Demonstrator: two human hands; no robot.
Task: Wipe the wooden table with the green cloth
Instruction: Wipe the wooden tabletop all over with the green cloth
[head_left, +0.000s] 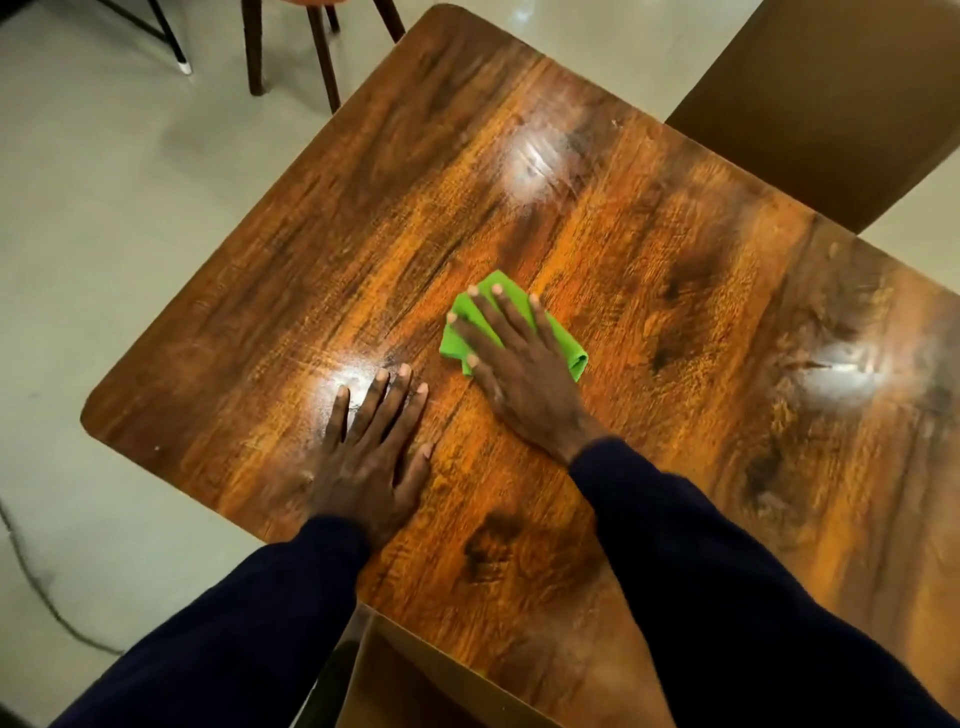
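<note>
The wooden table (649, 249) fills most of the view, glossy brown with light glare spots. Near its middle lies a folded green cloth (569, 345), and my right hand (519, 364) presses flat on top of it with the fingers spread. My left hand (371, 447) rests flat on the bare tabletop to the left of the cloth, fingers apart, holding nothing. Both arms wear dark blue sleeves.
A brown chair (831, 104) stands at the table's far right side. Another chair back (415, 675) sits at the near edge between my arms. Dark wooden chair legs (322, 52) stand on the pale floor beyond the far left corner. A cable (31, 577) runs over the floor at left.
</note>
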